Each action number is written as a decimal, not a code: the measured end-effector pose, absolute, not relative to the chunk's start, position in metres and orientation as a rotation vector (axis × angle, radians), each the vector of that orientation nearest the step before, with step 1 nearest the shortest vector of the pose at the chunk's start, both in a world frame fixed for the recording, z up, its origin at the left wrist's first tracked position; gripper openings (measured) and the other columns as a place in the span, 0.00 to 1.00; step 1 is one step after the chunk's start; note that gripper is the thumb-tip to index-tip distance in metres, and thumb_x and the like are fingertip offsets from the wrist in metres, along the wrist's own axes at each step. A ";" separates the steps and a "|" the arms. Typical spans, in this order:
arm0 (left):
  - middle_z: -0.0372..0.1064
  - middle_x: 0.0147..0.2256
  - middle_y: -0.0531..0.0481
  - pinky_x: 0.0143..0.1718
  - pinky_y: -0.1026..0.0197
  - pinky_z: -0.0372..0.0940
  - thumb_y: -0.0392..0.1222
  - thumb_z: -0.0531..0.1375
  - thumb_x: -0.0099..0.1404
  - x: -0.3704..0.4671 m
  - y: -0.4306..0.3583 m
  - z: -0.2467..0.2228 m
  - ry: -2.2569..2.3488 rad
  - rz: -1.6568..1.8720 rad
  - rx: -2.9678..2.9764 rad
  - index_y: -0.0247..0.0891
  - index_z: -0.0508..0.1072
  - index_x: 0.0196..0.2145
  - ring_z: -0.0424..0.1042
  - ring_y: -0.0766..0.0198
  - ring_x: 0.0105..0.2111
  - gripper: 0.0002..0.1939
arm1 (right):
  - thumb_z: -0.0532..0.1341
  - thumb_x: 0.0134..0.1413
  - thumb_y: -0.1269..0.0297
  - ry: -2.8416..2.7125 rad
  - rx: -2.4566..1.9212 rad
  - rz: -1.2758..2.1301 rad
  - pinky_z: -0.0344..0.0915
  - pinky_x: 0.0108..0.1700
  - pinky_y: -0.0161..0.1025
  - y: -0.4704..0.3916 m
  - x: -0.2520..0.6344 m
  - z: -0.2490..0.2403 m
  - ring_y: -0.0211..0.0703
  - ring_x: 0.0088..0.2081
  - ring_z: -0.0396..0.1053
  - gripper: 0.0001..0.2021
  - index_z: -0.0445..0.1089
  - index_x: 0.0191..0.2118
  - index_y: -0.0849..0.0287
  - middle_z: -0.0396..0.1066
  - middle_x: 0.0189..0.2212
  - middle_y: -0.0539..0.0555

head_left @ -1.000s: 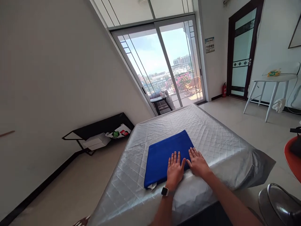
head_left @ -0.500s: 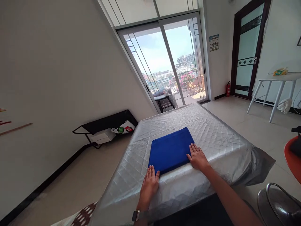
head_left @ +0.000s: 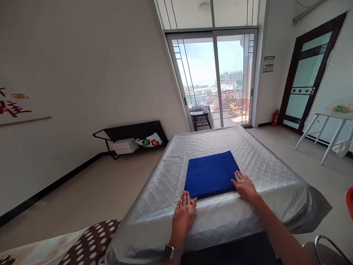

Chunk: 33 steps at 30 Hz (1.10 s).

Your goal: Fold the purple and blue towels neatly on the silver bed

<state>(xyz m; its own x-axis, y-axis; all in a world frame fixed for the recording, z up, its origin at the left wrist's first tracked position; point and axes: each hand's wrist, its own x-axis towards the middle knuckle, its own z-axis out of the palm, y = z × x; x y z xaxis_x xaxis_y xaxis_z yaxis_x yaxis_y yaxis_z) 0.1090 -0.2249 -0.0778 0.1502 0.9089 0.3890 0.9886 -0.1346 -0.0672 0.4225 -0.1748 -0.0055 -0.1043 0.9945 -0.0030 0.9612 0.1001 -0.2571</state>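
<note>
A flat blue folded cloth (head_left: 212, 175) lies on a table covered with a silvery quilted sheet (head_left: 165, 187). My left hand (head_left: 184, 213) rests flat at the cloth's near left corner, fingers stretched out, with a watch on the wrist. At the near right corner of the cloth, my right hand (head_left: 245, 185) lies with its fingers extended, the fingertips touching the blue edge. Neither hand is wrapped round anything.
Brown dotted fabric (head_left: 91, 241) lies at the lower left. A black rack (head_left: 135, 132) holding white boxes stands by the left wall. At right are a white table (head_left: 339, 115), a metal-framed stool (head_left: 322, 250) and part of a red chair (head_left: 349, 202).
The view has turned and levelled, so the cloth and both hands appear further right. Both hands remain at the near corners of the cloth, with a small gap now showing beside my left thumb.
</note>
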 end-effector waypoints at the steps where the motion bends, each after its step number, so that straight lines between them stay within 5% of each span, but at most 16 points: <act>1: 0.63 0.63 0.33 0.61 0.41 0.62 0.47 0.43 0.74 0.111 -0.225 -0.079 -1.847 -0.386 -2.098 0.31 0.63 0.65 0.62 0.47 0.64 0.29 | 0.39 0.71 0.52 -2.214 -1.989 0.285 0.44 0.70 0.52 -0.169 0.424 -0.003 0.50 0.71 0.46 0.32 0.53 0.70 0.67 0.49 0.70 0.63; 11: 0.65 0.62 0.37 0.62 0.42 0.61 0.48 0.45 0.73 0.097 -0.205 -0.072 -1.947 -0.287 -2.145 0.37 0.70 0.61 0.62 0.47 0.64 0.27 | 0.42 0.70 0.57 -2.245 -1.912 0.239 0.47 0.69 0.49 -0.079 0.415 0.016 0.51 0.71 0.45 0.31 0.52 0.69 0.74 0.48 0.70 0.66; 17: 0.59 0.66 0.37 0.66 0.46 0.56 0.52 0.41 0.76 0.216 -0.126 -0.019 -1.608 -0.424 -2.458 0.34 0.62 0.65 0.57 0.50 0.67 0.30 | 0.42 0.70 0.59 -2.207 -1.857 0.251 0.47 0.69 0.51 -0.069 0.421 -0.022 0.50 0.72 0.41 0.30 0.49 0.71 0.70 0.45 0.71 0.64; 23: 0.59 0.65 0.41 0.63 0.37 0.56 0.55 0.58 0.70 0.303 -0.064 -0.013 -1.419 -0.376 -2.683 0.44 0.66 0.62 0.62 0.49 0.62 0.26 | 0.46 0.66 0.66 -2.251 -1.797 0.229 0.47 0.70 0.46 -0.067 0.429 -0.031 0.47 0.72 0.42 0.30 0.49 0.71 0.67 0.45 0.71 0.60; 29: 0.55 0.68 0.43 0.68 0.45 0.51 0.58 0.40 0.75 0.238 -0.054 -0.035 -1.702 -0.360 -2.543 0.42 0.59 0.68 0.52 0.53 0.69 0.32 | 0.42 0.69 0.62 -2.215 -1.849 0.214 0.47 0.70 0.50 -0.066 0.422 -0.027 0.49 0.71 0.43 0.30 0.49 0.71 0.72 0.46 0.71 0.64; 33: 0.54 0.68 0.37 0.67 0.43 0.51 0.60 0.37 0.74 0.156 -0.049 -0.044 -1.981 -0.338 -2.298 0.34 0.57 0.68 0.52 0.49 0.69 0.37 | 0.41 0.70 0.60 -2.225 -1.899 0.250 0.47 0.70 0.51 -0.069 0.419 -0.021 0.49 0.72 0.42 0.30 0.48 0.71 0.72 0.45 0.71 0.64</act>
<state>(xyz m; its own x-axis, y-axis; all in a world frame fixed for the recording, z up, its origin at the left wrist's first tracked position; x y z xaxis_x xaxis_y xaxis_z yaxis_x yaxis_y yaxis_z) 0.1564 -0.0494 -0.0439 0.1351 0.9653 0.2237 0.9848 -0.1556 0.0770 0.4192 -0.0688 -0.0213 -0.1512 0.9874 0.0460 0.9526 0.1580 -0.2600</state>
